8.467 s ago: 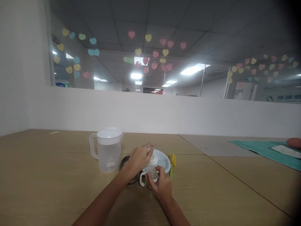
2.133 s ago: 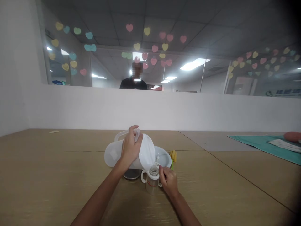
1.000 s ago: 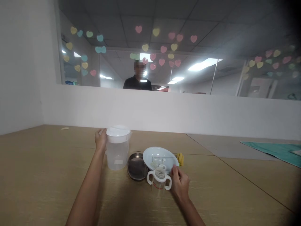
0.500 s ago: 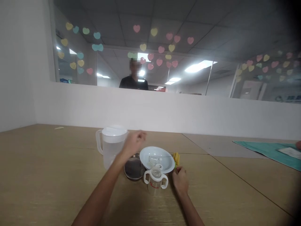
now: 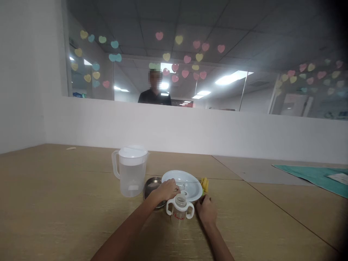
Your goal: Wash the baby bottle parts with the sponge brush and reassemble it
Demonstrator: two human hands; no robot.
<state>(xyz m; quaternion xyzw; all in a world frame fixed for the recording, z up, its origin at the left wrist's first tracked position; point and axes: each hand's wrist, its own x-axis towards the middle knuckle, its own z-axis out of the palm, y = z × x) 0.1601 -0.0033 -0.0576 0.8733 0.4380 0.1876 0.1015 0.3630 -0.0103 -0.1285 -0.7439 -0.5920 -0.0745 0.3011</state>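
Note:
A clear baby bottle (image 5: 179,211) with two white handles and no top stands on the wooden table (image 5: 67,210). My left hand (image 5: 166,190) reaches over the near rim of a white plate (image 5: 190,180) just behind the bottle. Its fingers are curled down over small clear parts lying in the plate, and what they grip is hidden. My right hand (image 5: 206,211) rests on the table right beside the bottle's right handle, with its fingers curled in. A clear lidded pitcher (image 5: 131,170) holding water stands upright to the left.
A small metal dish (image 5: 151,185) sits between pitcher and plate, partly under my left wrist. A yellow object (image 5: 204,183) lies at the plate's right edge. A teal mat (image 5: 315,174) lies far right. A person stands behind the white partition (image 5: 190,127).
Earlier my left hand tipped the pitcher over the bottle, then stood it upright on the left and let go. It has since dropped into the plate. My right hand has moved closer to the bottle's handle.

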